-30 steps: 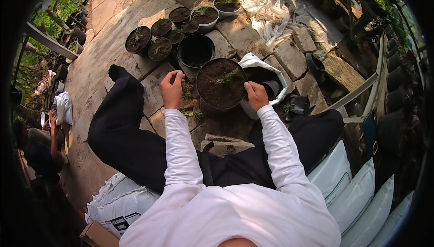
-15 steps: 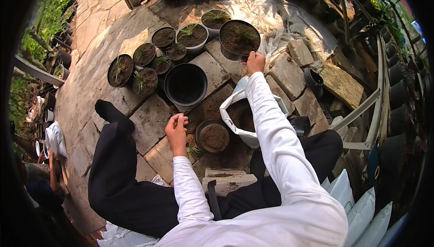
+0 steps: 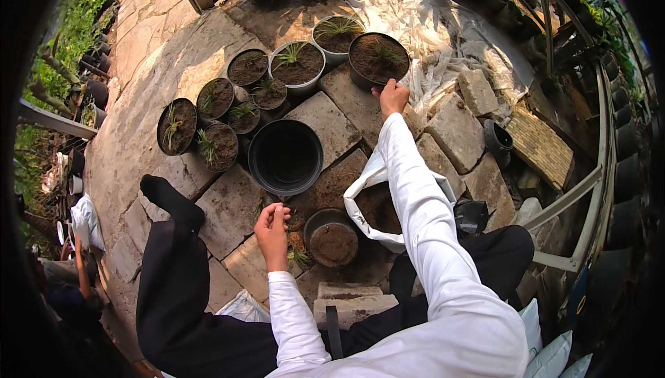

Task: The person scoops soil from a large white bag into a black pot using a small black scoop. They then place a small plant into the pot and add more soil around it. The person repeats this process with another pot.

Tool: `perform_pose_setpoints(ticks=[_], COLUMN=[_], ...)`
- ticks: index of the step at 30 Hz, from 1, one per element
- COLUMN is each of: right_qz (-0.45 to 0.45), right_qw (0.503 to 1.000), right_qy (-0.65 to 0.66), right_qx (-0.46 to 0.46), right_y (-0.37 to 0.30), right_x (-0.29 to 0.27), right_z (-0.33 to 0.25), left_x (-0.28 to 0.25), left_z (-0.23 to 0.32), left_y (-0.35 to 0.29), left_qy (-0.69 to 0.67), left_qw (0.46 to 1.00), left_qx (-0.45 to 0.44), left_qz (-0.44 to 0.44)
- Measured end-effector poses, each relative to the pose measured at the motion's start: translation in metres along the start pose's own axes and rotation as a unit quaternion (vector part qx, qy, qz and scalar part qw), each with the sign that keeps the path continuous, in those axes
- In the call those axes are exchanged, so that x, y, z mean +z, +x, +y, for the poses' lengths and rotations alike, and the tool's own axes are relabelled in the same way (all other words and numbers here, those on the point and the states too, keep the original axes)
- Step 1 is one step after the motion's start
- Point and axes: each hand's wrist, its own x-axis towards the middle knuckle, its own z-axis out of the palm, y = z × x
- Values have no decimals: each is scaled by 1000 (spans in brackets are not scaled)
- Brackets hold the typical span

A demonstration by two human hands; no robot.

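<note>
My right hand [image 3: 393, 99] reaches far out and grips the near rim of a dark plant pot [image 3: 379, 59], which holds soil and a small grassy plant. That pot stands beside a white pot [image 3: 338, 34] at the end of a cluster of potted plants. Close to my body, my left hand [image 3: 272, 229] hovers with its fingers loosely curled and nothing visible in them. Just beyond it is an empty black pot [image 3: 285, 156]. Right of my left hand sits a soil-filled pot [image 3: 332, 238]. An open white sack [image 3: 361, 206] with soil inside lies partly behind my right forearm.
Several smaller potted plants [image 3: 220, 147] stand at the left on paving slabs [image 3: 228, 201]. Crumpled plastic sheeting [image 3: 443, 39] and loose concrete blocks [image 3: 454, 131] lie to the right. A metal frame [image 3: 589, 184] edges the right side. Another person's arm [image 3: 82, 274] shows at far left.
The view has shifted slightly. My right hand, with the dark plant pot, has moved a little farther out and right, beside the white pot. My left hand keeps its curled pose.
</note>
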Motion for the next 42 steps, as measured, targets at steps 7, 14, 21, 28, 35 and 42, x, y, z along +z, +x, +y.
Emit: perform_pose_setpoints(ticks=[7, 14, 21, 28, 35, 42], right_qz=[-51, -177, -107, -231, -476, -355], right_qw=[993, 951, 964, 943, 835, 863], right_qy=[103, 213, 230, 52, -275, -322], right_qx=[30, 137, 74, 233, 11, -161], right_y=[16, 17, 15, -11, -143, -160], right_x=[-10, -3, 16, 4, 13, 8], right_z=[13, 7, 3, -23, -63, -31], left_x=[1, -7, -9, -2, -1, 1], left_z=[-9, -13, -8, 3, 9, 41], left_y=[1, -4, -4, -7, 29, 62], left_qy=[0, -14, -14, -12, 42, 197], left_qw=[1000, 999, 1000, 1000, 986, 952], left_qx=[5, 9, 7, 2, 122, 174], left_qz=[-19, -29, -23, -15, 104, 155])
